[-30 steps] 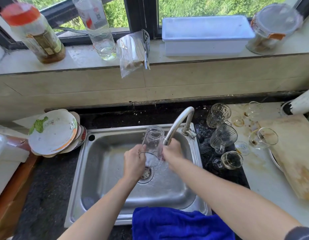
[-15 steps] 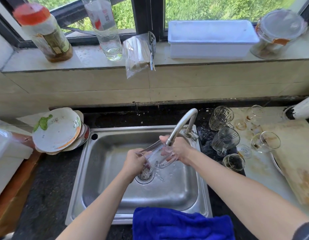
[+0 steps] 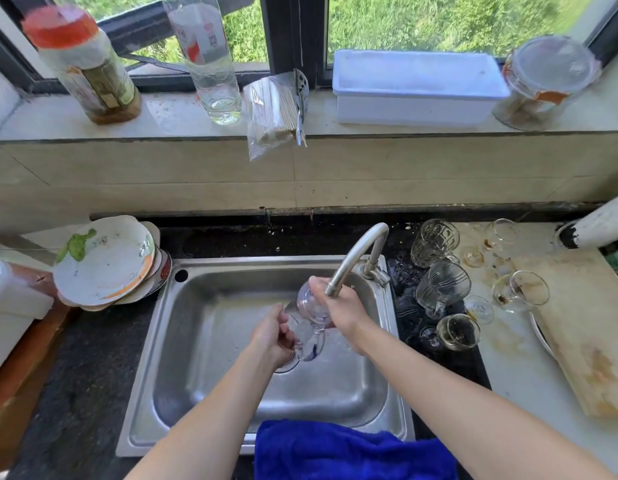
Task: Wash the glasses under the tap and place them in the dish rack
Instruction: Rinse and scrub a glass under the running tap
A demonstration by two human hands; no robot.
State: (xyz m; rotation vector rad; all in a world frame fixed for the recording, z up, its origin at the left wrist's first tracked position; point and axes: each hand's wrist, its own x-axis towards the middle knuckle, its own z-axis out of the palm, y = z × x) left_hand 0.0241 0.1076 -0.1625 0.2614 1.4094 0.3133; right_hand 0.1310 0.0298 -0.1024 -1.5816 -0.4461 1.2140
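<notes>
Glass [image 3: 309,322] has tipped from upright to slanting under the tap [image 3: 356,254] (rinsing continues, I judge); left hand [image 3: 273,337] grips its lower end, right hand [image 3: 338,308] its upper end.

The right hand [image 3: 340,308] covers the upper end of the glass [image 3: 305,325], and the left hand [image 3: 271,336] hides its near side and most of the drain [image 3: 286,368]. Water from the tap [image 3: 356,254]? Too faint to tell. The blue cloth [image 3: 352,452] on the front rim of the sink [image 3: 210,341] runs off the bottom edge, and the clear bottle [image 3: 210,64] loses its top.
</notes>
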